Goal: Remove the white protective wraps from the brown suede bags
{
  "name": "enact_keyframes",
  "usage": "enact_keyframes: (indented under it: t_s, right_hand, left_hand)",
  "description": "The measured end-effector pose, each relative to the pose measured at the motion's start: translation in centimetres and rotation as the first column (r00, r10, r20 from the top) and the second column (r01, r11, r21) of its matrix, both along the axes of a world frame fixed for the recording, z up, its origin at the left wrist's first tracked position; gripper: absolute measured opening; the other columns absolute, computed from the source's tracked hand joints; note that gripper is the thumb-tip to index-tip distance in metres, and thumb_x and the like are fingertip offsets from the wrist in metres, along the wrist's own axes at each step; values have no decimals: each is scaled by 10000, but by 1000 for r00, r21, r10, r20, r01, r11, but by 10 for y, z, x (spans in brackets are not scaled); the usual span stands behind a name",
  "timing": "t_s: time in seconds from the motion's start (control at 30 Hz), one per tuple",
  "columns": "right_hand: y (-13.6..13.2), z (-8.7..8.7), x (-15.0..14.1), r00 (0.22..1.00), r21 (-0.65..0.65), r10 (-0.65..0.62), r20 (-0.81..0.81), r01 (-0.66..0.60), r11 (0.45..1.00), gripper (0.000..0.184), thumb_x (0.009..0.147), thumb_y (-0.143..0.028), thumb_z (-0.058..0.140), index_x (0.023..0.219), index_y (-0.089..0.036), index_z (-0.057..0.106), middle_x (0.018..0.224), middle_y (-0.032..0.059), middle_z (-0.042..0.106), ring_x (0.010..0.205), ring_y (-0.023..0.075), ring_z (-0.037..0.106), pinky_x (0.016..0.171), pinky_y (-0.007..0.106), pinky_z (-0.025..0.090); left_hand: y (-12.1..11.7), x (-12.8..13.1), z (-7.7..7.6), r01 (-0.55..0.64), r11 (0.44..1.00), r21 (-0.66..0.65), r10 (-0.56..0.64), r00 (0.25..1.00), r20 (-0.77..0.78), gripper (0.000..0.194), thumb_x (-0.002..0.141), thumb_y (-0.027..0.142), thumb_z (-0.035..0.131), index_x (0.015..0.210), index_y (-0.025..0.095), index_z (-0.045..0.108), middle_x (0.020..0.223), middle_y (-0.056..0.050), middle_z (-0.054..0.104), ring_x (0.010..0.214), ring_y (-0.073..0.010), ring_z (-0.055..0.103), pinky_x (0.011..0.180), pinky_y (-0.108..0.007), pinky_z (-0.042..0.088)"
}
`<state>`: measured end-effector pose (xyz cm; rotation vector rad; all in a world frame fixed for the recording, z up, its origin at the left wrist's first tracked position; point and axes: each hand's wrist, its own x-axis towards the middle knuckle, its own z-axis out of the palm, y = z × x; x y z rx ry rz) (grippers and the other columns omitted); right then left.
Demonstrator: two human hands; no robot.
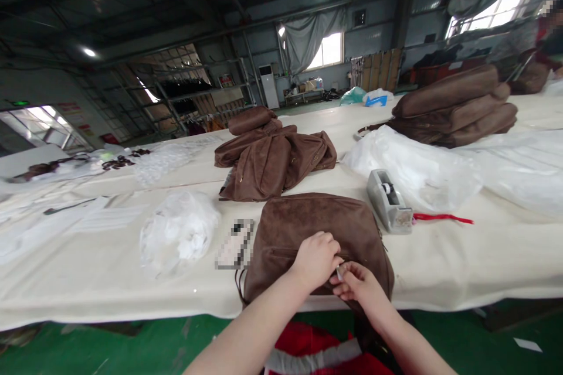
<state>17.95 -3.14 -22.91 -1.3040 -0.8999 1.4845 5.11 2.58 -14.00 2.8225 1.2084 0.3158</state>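
A brown leather-look bag (316, 217) lies on the cloth-covered table right before me, its front pocket zip facing up. My left hand (317, 256) rests on the bag, fingers curled and closed at the zip line; the fingertips are partly hidden. Close beside it, my right hand (355, 282) is closed, with thumb and forefinger pinching a small pale, shiny piece (339, 272) at the zip. Its exact kind is too small to tell. Thin dark cords (240, 286) hang from the bag's lower left side.
A grey tape dispenser (387, 202) with a red ribbon (444, 218) stands right of the bag. Left are a blurred-out flat object (235, 244) and a clear plastic bag (178, 234). More brown bags (264, 167) lie behind; others (453, 105) sit beyond plastic sheeting (413, 164). A person (549, 35) is far right.
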Motion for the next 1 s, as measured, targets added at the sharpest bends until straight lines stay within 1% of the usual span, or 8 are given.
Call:
enact_keyframes:
  t_s: [0.17,0.3,0.43,0.5,0.6,0.7,0.77,1.0]
  right_hand:
    - [6,-7,-6,999,89,-45,32,42,995,286,672,-411,619,824,-173,575,609,-12,619,475,117,561,463,227,408]
    - [9,-5,-9,964,246,-25,264,-42,968,126,748,-305,523,741,-182,551,537,-32,562,487,139,562,501,248,415]
    - [9,0,-6,907,320,-12,421,-136,938,125,786,-229,454,737,-185,560,595,7,627,545,168,597,546,262,434]
    - [7,2,-2,855,369,-47,517,-173,913,133,787,-200,456,775,-185,587,677,31,673,609,183,623,588,268,446]
    - [3,3,7,687,423,-167,708,-222,878,169,843,-222,450,813,-196,614,785,57,702,700,203,651,648,282,445]
    - [-1,2,15,496,435,-270,825,-254,864,256,925,-293,401,859,-200,631,824,73,709,720,214,664,649,291,430]
    - [-1,0,18,431,444,-312,847,-251,860,283,948,-324,385,878,-201,630,829,72,709,711,214,667,632,291,419]
    - [6,-9,21,503,432,-300,810,-166,887,282,948,-370,406,807,-235,610,745,25,692,675,197,657,609,277,400]
  left_hand:
    - [8,25,10,73,997,27,-60,940,-336,96,828,202,614,825,121,666,866,-95,628,870,-223,595,740,-313,497]
    - [5,36,5,80,995,67,-44,908,-417,91,804,130,609,847,77,668,870,-134,622,834,-245,603,672,-328,507]
    - [2,35,-4,98,988,121,-32,888,-458,115,813,121,594,879,66,669,873,-141,610,802,-240,602,605,-309,498]
    - [3,31,-5,134,984,114,-68,887,-457,128,823,123,575,885,65,670,878,-138,610,799,-239,601,601,-309,497]
    - [8,24,-3,154,985,78,-109,908,-405,141,838,156,561,874,80,674,877,-120,620,828,-235,603,669,-319,506]
    - [17,15,2,103,995,2,-99,961,-259,137,834,244,584,833,149,682,862,-66,634,844,-205,606,761,-306,496]
    - [22,11,3,72,996,-47,-78,984,-159,108,812,262,595,817,196,680,855,-27,641,821,-180,607,766,-288,487]
    - [23,8,5,93,993,-74,-100,990,-99,84,780,254,589,779,217,663,847,-7,639,822,-174,605,759,-286,474]
